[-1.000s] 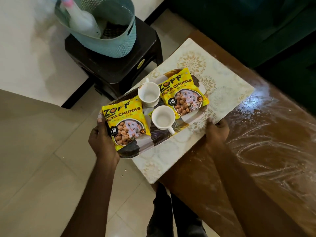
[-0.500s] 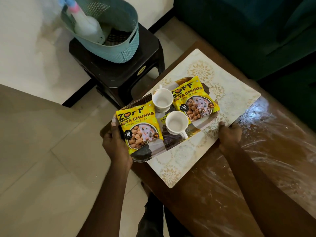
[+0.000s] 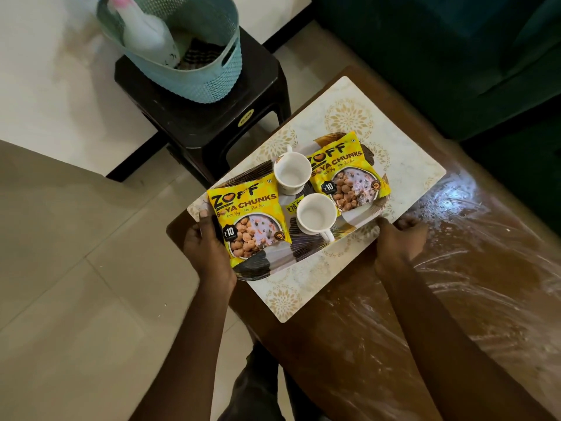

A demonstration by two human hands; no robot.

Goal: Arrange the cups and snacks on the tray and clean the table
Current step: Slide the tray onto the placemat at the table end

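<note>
A person's left hand (image 3: 209, 247) and right hand (image 3: 400, 238) grip the short ends of a dark tray (image 3: 255, 270) over the placemat (image 3: 409, 165) at the table (image 3: 455, 268) corner. It is best kept level and set down gently. It holds two white cups, the far cup (image 3: 293, 173) and near cup (image 3: 315, 214), plus two yellow snack packets, the left packet (image 3: 249, 220) and right packet (image 3: 349, 171), with a sliver of perhaps a third between

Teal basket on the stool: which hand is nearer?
Left. The left hand grips the tray at the end toward the basket; the right hand grips its far end.
</note>
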